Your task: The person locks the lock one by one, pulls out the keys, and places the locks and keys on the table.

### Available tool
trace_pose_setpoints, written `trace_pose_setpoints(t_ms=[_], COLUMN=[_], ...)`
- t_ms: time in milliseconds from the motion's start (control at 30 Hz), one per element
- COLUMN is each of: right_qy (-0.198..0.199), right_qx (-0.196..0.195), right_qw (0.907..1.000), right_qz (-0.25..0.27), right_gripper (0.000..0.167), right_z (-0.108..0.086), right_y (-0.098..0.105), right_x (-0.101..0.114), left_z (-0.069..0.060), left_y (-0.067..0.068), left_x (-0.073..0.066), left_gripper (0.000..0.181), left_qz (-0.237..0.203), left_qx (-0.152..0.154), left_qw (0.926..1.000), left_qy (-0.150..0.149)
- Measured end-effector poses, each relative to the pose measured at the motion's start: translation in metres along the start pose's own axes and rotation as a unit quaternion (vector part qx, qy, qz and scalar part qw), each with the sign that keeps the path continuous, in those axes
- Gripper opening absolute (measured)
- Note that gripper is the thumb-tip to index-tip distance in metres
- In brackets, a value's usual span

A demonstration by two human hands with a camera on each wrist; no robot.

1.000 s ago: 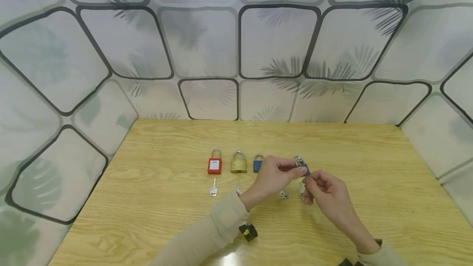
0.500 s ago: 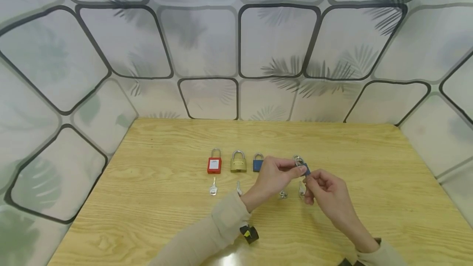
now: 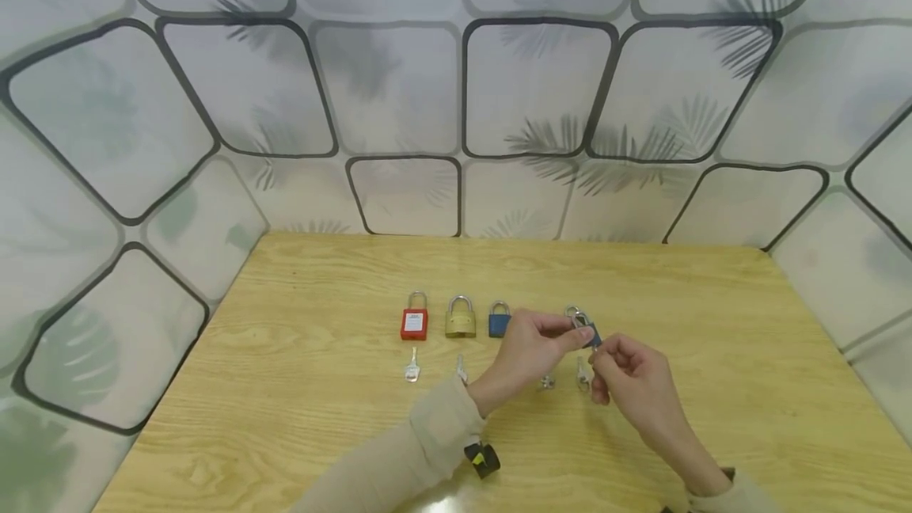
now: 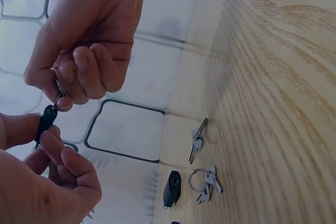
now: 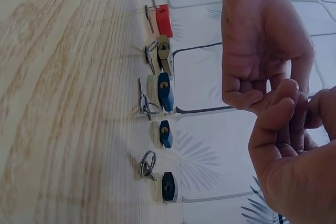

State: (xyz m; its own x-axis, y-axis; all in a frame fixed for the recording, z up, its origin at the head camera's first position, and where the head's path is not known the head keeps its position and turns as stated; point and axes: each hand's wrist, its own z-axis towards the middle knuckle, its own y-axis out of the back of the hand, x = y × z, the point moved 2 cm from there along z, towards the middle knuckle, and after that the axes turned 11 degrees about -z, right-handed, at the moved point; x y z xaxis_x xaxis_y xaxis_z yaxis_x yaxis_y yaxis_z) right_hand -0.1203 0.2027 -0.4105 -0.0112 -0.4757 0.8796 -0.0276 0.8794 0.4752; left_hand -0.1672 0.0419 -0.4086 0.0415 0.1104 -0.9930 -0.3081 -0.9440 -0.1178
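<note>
My left hand [image 3: 530, 351] pinches a small blue padlock [image 3: 593, 336] by its body, above the table. Close on its right, my right hand [image 3: 637, 382] holds a key at the padlock's lower end. A metal ring [image 4: 59, 88] on that key shows between the right fingers in the left wrist view, where the padlock [image 4: 46, 120] looks dark. Both hands hide most of it in the right wrist view. How deep the key sits cannot be told. Loose keys [image 3: 583, 374] lie on the table just left of the right fingertips.
On the wooden table [image 3: 321, 434] stand a red padlock [image 3: 414, 324], a brass padlock [image 3: 461, 324], a blue padlock [image 3: 498, 325], a smaller blue padlock [image 5: 165, 134] and a dark padlock [image 5: 169, 187]. Several keys, including one single key [image 3: 412, 366], lie before them.
The head view has shifted slightly. The right fingertips have moved a little to the right, so more of the loose keys shows. Both hands keep their hold on padlock and key.
</note>
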Motion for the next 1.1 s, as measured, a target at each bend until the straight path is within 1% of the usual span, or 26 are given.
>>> trace_pose_setpoints(t_ms=[233,267,333,400,467,500,567,633,667,733,800,900,1000,1100], right_qy=[-0.004,-0.008,-0.021,-0.037,-0.047,-0.048,-0.047,-0.041,-0.041,-0.045,-0.054,-0.08,-0.105,-0.119], right_qx=[-0.015,-0.015,-0.009,-0.002,0.003,0.006,0.01,0.02,0.025,0.035,0.046,0.058,0.069,0.074], right_qw=[0.9999,0.9999,0.9997,0.9993,0.9989,0.9988,0.9987,0.998,0.9972,0.9936,0.9879,0.977,0.968,0.9618], right_qz=[-0.003,-0.002,0.002,0.005,0.001,-0.003,-0.018,-0.043,-0.058,-0.097,-0.138,-0.189,-0.217,-0.235], right_gripper=[0.01,0.01,0.011,0.012,0.015,0.017,0.021,0.025,0.026,0.028,0.029,0.029,0.028,0.027], right_z=[-0.002,-0.002,-0.004,-0.005,-0.005,-0.005,-0.005,-0.003,-0.002,0.002,0.005,0.01,0.012,0.015], right_y=[-0.001,-0.001,-0.001,-0.001,0.001,0.003,0.006,0.011,0.012,0.016,0.021,0.029,0.036,0.039], right_x=[-0.001,-0.001,-0.002,-0.005,-0.01,-0.012,-0.016,-0.019,-0.02,-0.023,-0.028,-0.037,-0.046,-0.053], left_z=[-0.001,-0.001,0.002,0.005,0.01,0.012,0.015,0.016,0.017,0.017,0.018,0.019,0.02,0.021], left_y=[-0.002,-0.001,0.003,0.009,0.017,0.019,0.022,0.022,0.022,0.022,0.022,0.024,0.025,0.027], left_x=[0.002,0.002,0.001,-0.002,-0.006,-0.007,-0.008,-0.007,-0.007,-0.005,-0.004,-0.004,-0.003,-0.003], left_gripper=[0.019,0.019,0.02,0.02,0.022,0.023,0.022,0.022,0.022,0.02,0.019,0.018,0.017,0.015], left_qz=[-0.012,-0.021,-0.026,-0.033,-0.033,-0.019,-0.004,0.019,0.03,0.045,0.05,0.04,0.024,0.017], left_qx=[-0.005,-0.008,-0.025,-0.046,-0.054,-0.052,-0.035,-0.018,-0.015,-0.016,-0.023,-0.022,-0.019,-0.02], left_qw=[0.9998,0.9996,0.9992,0.9982,0.9978,0.9983,0.9992,0.9995,0.9992,0.9986,0.9981,0.9987,0.9994,0.9996], left_qy=[0.013,0.015,0.016,0.02,0.021,0.019,0.02,0.019,0.02,0.024,0.027,0.023,0.014,0.006])
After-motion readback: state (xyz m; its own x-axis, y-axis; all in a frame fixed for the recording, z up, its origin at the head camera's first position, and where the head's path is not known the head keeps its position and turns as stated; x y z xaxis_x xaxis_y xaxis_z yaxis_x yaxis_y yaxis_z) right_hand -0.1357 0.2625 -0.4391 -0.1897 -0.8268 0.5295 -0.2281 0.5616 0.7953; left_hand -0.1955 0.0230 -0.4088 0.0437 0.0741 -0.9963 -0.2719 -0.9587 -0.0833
